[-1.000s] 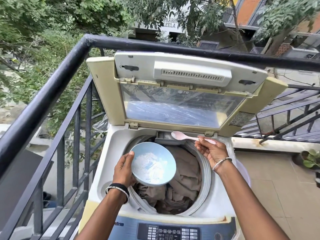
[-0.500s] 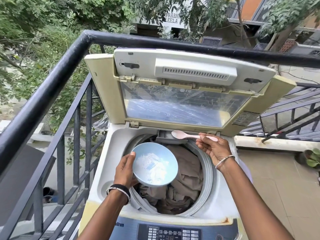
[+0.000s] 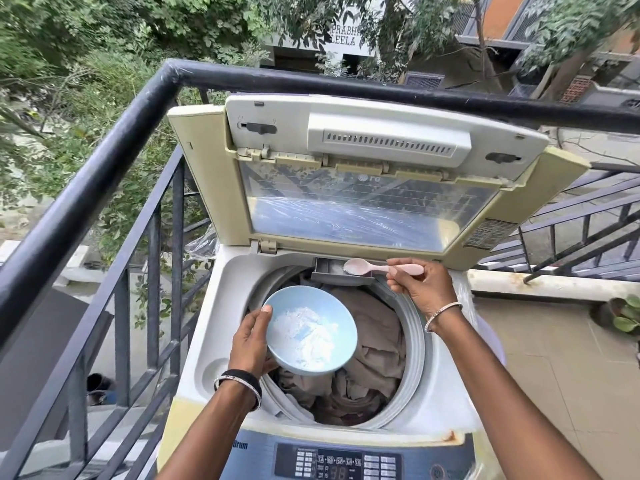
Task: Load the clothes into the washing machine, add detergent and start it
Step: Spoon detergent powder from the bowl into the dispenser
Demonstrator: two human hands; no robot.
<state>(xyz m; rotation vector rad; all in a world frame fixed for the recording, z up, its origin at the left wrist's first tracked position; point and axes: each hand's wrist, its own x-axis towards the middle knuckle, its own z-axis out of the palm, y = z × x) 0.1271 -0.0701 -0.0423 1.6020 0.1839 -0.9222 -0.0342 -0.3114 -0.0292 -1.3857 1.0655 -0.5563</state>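
- Your left hand [image 3: 251, 344] grips the blue bowl [image 3: 325, 358] of detergent powder [image 3: 304, 327] above the clothes [image 3: 374, 341] in the drum; hold it level
- Your right hand [image 3: 420, 289] pinches the pink spoon [image 3: 381, 268] over the dispenser tray [image 3: 329, 271] at the far rim; tip slowly so powder lands inside

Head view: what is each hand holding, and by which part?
Left hand grips the round light-blue bowl of white powder at its left rim. Right hand pinches the pale pink plastic spoon by its handle end.
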